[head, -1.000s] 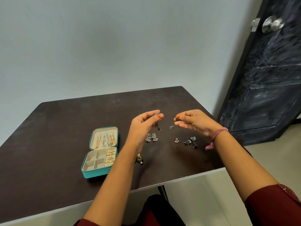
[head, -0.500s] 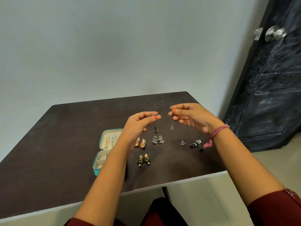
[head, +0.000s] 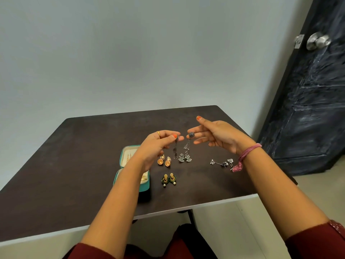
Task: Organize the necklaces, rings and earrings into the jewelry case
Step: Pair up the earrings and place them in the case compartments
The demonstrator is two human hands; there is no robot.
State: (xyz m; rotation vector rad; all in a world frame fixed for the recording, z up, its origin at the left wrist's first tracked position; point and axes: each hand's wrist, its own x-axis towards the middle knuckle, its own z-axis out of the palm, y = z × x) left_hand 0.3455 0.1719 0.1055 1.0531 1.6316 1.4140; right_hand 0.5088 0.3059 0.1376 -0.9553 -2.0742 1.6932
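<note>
My left hand (head: 158,146) pinches the top of a long silver dangling earring (head: 175,149) between thumb and forefinger above the dark table (head: 74,165). My right hand (head: 220,137) holds a matching long silver earring (head: 189,144) by its round stud top at the fingertips, index finger stretched out. Both earrings hang side by side over a small silver pair (head: 183,158) on the table. A gold pair (head: 164,162), a green pair (head: 169,179) and several silver pieces (head: 222,163) lie loose. The open teal jewelry case (head: 123,157) sits left, partly hidden by my left forearm.
The table's white front edge (head: 214,202) runs close to my body. A dark door (head: 308,109) with a metal knob (head: 317,42) stands to the right. A pale wall rises behind the table.
Both hands came closer together, and the two long earrings now hang at full length side by side. My right index finger has straightened out. The view shifted, so the case sits more under my left forearm.
</note>
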